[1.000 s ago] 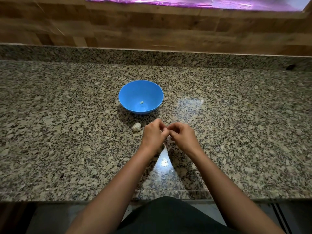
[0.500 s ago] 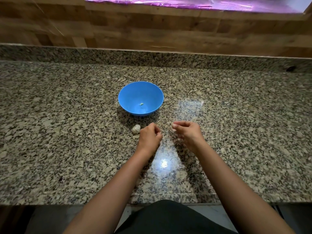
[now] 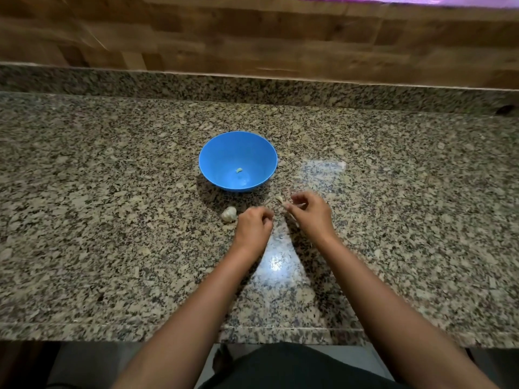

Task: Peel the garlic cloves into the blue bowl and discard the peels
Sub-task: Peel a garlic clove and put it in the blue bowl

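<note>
- On the speckled granite bench (image 3: 112,248), the right hand (image 3: 310,217) pinches a pale garlic clove (image 3: 280,200) at its fingertips; the left hand (image 3: 254,228) is curled, contents unclear
- Best peeled close to the blue bowl (image 3: 219,161), where one peeled clove (image 3: 239,170) lies
- A garlic piece (image 3: 229,214) sits just beside the left hand, easily knocked

No legible text anywhere

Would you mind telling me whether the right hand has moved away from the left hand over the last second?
Yes. The right hand has drawn rightward, away from the left hand, judged against the blue bowl.
</note>
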The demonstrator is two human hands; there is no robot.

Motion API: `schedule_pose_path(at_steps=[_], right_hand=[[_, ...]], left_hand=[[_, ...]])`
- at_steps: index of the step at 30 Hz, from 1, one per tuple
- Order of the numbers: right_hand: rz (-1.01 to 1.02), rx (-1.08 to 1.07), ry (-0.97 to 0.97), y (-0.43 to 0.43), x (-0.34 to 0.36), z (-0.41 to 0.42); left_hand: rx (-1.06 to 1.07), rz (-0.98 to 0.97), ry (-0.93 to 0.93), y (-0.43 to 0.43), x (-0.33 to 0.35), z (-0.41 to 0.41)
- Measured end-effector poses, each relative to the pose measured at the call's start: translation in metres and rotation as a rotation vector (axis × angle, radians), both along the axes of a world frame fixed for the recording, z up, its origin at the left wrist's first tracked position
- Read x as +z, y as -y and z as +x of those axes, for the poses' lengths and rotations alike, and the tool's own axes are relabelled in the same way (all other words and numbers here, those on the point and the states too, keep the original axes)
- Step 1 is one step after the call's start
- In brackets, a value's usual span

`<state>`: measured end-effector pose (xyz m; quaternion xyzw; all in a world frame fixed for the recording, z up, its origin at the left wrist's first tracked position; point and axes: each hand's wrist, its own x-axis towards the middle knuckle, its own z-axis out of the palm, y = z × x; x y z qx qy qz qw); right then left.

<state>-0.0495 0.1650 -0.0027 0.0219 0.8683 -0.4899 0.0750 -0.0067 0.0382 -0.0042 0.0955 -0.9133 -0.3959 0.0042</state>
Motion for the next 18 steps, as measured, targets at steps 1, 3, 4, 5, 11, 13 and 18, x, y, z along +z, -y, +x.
schedule_pose_path(at_steps=[1, 3, 4, 5, 11, 13, 18], right_hand=[[0.044, 0.032, -0.020, -0.006, 0.000, 0.010], [0.158, 0.122, -0.059, -0.018, 0.001, 0.034], [0.229, 0.172, -0.068, -0.024, 0.002, 0.046], [0.309, 0.219, -0.058, -0.029, 0.000, 0.057], [0.828, 0.362, 0.005, -0.028, -0.025, 0.084], [0.839, 0.352, -0.037, -0.017, -0.029, 0.074], [0.713, 0.356, -0.181, -0.014, -0.032, 0.062]], left_hand=[[-0.009, -0.006, -0.001, -0.001, 0.000, 0.003], [-0.038, -0.027, -0.001, -0.002, -0.001, 0.008], [-0.050, -0.032, -0.002, -0.003, -0.002, 0.011], [-0.057, -0.032, -0.002, -0.002, -0.002, 0.013], [-0.106, -0.040, 0.006, 0.003, -0.005, 0.025], [-0.095, -0.043, 0.001, 0.002, -0.005, 0.025], [-0.137, -0.110, -0.009, -0.004, -0.004, 0.016]])
